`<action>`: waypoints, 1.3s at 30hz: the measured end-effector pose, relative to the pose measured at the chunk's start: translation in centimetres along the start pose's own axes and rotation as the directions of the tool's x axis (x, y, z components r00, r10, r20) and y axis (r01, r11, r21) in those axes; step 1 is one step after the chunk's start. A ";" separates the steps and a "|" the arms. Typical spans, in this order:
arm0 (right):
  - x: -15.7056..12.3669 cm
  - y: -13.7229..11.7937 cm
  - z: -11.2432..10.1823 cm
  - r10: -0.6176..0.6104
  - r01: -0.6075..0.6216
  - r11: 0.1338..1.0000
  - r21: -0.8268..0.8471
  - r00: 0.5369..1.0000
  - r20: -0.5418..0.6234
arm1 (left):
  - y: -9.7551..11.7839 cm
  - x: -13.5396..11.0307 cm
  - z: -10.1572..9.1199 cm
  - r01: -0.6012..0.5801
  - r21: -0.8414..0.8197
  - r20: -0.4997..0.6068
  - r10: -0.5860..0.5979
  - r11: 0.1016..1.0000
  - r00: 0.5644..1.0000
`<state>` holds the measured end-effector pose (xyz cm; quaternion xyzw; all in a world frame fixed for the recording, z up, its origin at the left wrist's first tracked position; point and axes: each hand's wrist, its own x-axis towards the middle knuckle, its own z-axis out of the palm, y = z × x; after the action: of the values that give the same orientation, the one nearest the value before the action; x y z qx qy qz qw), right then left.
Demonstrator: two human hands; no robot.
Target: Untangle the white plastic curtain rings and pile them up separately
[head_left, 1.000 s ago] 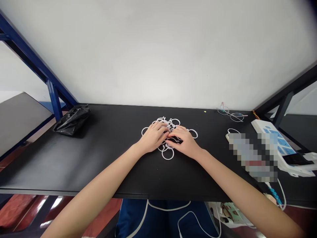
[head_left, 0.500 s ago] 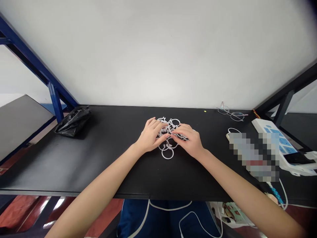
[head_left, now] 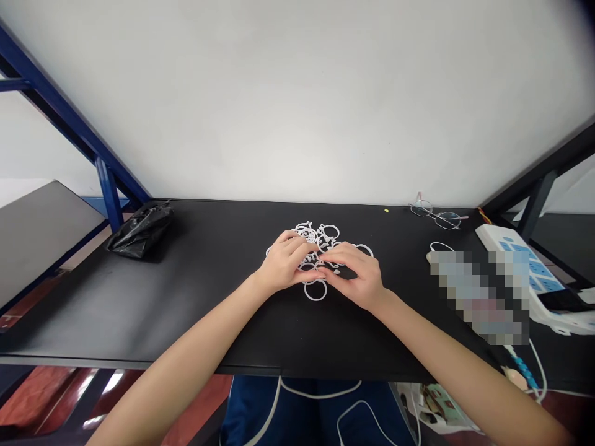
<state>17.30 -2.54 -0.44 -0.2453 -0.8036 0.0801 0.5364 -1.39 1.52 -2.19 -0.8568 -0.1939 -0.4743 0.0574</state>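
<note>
A tangled heap of thin white rings (head_left: 315, 290), seemingly plastic with small knobs or hooks, lies on the black tabletop in front of me. My left hand (head_left: 287, 261) is curled over the left side of the heap, its thumb along the near edge and its fingers on top. From the right, my right hand (head_left: 356, 272) grips into the same rings with bent fingers and thumb. Both thumb tips nearly meet at the middle of the heap. Which single rings the fingers hold is partly hidden.
At the back left lies a crumpled black plastic bag (head_left: 142, 229). Wire-framed glasses (head_left: 447, 220) rest at the back right. A blurred-out object (head_left: 478, 297) and a white power strip (head_left: 534, 266) with cables take up the right side. A wall (head_left: 297, 111) rises behind the table.
Both hands have come slightly nearer to me. My right-hand fingers have shifted, and more rings show behind them. The view has tilted slightly.
</note>
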 end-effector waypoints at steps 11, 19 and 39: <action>-0.6 0.3 0.3 0.015 -0.013 0.999 -0.040 0.999 0.047 | 0.0 0.2 -0.3 -0.002 0.029 -0.021 0.002 1.000 1.000; -0.8 0.2 0.3 0.048 -0.047 0.998 -0.050 0.999 0.010 | -0.6 0.3 -0.6 0.013 0.008 -0.110 -0.012 1.000 0.994; -0.6 0.1 -0.4 0.141 -0.110 0.984 -0.139 0.962 0.236 | 0.5 0.7 -0.9 0.011 0.013 -0.092 -0.010 1.000 0.996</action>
<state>17.88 -2.80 -0.81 -0.3171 -0.8498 0.0932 0.4106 -1.58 0.98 -1.12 -0.8327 -0.1987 -0.5121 0.0695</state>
